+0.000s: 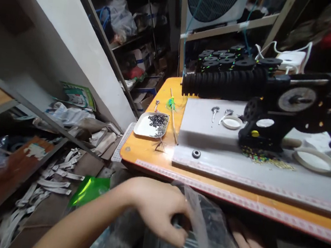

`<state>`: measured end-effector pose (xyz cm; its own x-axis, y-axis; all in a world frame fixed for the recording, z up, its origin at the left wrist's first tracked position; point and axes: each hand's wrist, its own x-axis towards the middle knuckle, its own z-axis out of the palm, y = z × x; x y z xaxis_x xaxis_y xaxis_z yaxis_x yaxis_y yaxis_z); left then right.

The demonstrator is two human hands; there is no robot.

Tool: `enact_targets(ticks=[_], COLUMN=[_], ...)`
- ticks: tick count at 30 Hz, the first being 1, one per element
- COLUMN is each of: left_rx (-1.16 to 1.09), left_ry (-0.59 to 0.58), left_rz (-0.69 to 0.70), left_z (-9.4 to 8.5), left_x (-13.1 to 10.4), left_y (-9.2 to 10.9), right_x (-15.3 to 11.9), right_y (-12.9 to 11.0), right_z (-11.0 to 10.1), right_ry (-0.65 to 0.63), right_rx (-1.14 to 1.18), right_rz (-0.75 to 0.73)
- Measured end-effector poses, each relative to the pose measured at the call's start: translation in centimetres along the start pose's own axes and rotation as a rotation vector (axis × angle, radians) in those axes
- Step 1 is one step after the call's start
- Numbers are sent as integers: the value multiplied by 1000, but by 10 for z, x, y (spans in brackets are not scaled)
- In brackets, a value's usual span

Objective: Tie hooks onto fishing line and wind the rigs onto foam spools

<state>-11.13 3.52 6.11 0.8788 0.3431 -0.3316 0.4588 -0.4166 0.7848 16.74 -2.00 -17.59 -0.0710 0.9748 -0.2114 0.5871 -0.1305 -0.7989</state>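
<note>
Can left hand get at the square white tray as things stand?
Probably yes: nothing tall stands between the left hand and the square white tray, though that hand is busy at the clear bag.

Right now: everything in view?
Flat table: 1, orange, right
Flat board: 1, grey, on table
Bulky machine: 1, black, on board
Round spools: several, black, behind machine
Shallow tray: 1, white, table's left end
Thin stick: 1, tan, beside tray
Small ring: 1, dark, on board
Round dishes: 2+, white, on board
Loose pieces: many, multicoloured, by machine
Shiny packet: 1, green, lower left
Narrow strips: many, white, left
Round fan: 1, black, back
Plastic bag: 1, clear, lower centre
Left hand: 1, bare, on bag
Right hand: 1, bare, beside bag
</note>
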Motion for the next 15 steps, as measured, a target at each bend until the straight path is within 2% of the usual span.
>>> enact_targets(ticks=[1,3,4,6,7,9,11,13,15], left_rx=[19,18,25,61,69,53,-50,-213,-308], left_ry=[-36,-30,44,152,171,152,170,346,591], left_rz=[-29,-82,-124,-190,-190,-153,-128,-179,-298], left_z=[14,39,49,63,65,64,59,62,79], left_x=[18,53,67,81,80,59,17,-35,-85], left_y=[-7,-21,-27,-32,-32,-30,-27,-30,-41], right_x=[1,-1,-2,-5,-6,-8,-11,-16,-21], right_y=[-1,-4,-6,-7,-7,-6,-4,-2,0], right_z=[1,3,4,4,3,1,-2,-6,-11], right_ry=[2,3,5,10,10,7,2,-4,1], right_rx=[11,19,18,14,11,7,4,8,-17], right_rz=[-19,-45,-51,-62,-69,-83,-95,-107,-171])
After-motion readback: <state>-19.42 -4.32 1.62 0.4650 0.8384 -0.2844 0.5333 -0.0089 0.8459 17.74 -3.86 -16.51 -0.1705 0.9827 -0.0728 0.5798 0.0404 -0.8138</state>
